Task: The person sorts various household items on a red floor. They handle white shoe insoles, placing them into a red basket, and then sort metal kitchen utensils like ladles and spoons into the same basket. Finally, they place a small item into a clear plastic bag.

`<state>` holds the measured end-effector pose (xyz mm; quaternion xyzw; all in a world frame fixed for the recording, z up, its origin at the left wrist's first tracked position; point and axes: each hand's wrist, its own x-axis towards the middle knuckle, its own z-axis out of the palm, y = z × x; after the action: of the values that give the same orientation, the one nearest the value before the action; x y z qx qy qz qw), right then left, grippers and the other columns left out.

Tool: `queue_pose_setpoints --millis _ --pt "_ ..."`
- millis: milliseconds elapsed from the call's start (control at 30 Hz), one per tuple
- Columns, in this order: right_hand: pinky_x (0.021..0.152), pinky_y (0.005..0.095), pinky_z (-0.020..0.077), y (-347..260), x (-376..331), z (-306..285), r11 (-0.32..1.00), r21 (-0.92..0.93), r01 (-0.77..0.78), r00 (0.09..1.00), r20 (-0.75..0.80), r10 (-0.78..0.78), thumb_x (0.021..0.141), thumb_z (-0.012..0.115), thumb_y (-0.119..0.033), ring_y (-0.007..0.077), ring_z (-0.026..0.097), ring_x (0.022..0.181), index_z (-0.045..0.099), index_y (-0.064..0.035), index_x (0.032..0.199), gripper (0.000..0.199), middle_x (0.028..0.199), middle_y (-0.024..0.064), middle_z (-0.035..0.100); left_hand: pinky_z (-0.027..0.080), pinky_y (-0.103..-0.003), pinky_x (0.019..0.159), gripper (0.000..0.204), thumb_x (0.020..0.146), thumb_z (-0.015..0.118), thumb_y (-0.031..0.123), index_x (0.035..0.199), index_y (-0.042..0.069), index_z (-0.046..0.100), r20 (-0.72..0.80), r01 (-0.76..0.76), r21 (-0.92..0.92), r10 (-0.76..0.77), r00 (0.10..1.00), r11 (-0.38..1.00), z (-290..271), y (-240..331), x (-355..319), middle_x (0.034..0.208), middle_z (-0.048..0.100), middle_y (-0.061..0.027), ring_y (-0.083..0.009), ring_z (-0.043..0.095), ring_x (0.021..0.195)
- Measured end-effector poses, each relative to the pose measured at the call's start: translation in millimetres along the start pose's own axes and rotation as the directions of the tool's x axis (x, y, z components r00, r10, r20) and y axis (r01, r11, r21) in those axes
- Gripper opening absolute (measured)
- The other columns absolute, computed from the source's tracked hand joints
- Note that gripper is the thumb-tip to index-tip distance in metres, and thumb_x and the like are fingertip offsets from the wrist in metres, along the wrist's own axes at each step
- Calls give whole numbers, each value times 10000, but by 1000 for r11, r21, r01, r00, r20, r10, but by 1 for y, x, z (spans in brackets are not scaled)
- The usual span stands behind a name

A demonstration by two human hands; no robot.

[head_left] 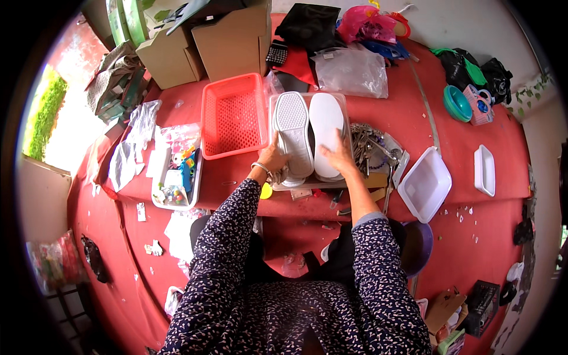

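Two white shoe soles lie side by side over a clear plastic bin (347,115). The left shoe sole (293,121) turns its ridged tread upward; the right shoe sole (326,121) shows a smooth white face. My left hand (272,158), with a bracelet at the wrist, grips the left sole by its lower left edge, thumb across the tread. My right hand (338,155) holds the right sole along its right side, thumb resting on its face. Fingers beneath both soles are hidden, and so is most of the bin's inside.
A coral mesh basket (234,118) stands left of the bin, beside a white tray of small items (176,180). To the right are a pile of metal tools (373,145) and a white basin (425,184). Cardboard boxes (232,41) and plastic bags (352,71) line the back of the red-covered surface.
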<state>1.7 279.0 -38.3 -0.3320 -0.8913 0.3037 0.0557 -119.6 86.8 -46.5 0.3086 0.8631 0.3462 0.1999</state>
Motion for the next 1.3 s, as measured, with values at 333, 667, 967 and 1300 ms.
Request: queue_pose_setpoints --millis 333,667,967,1300 --pt "327 277 332 -8 -62 -28 435 737 -517 774 185 606 588 483 -125 166 476 391 498 -47 426 180 458 81 508 446 -213 511 259 817 468 194 940 -30 508 230 251 -633 -131 964 732 -117 87 -108 713 573 -78 -119 556 641" --pt "884 458 349 -6 -107 72 -89 801 -592 774 596 216 832 419 -350 319 427 1065 319 -76 1237 499 1201 196 377 433 -232 502 208 793 488 144 837 -50 552 127 136 -887 -48 991 441 -84 67 -107 708 557 -92 -130 524 586" --pt "616 387 423 11 -77 150 -356 808 -470 770 572 283 756 494 -294 262 501 784 432 -69 1022 354 931 125 498 420 -224 565 190 775 531 161 861 -6 559 273 279 -879 -73 959 386 -79 80 -94 743 565 -78 -115 519 643" --pt "434 254 439 -40 -130 84 369 591 -718 692 547 471 759 546 -131 147 553 498 580 -33 789 108 655 45 575 446 -237 569 148 773 528 126 830 -6 563 104 144 -948 -153 983 285 -101 68 -99 756 595 -90 -136 549 634"
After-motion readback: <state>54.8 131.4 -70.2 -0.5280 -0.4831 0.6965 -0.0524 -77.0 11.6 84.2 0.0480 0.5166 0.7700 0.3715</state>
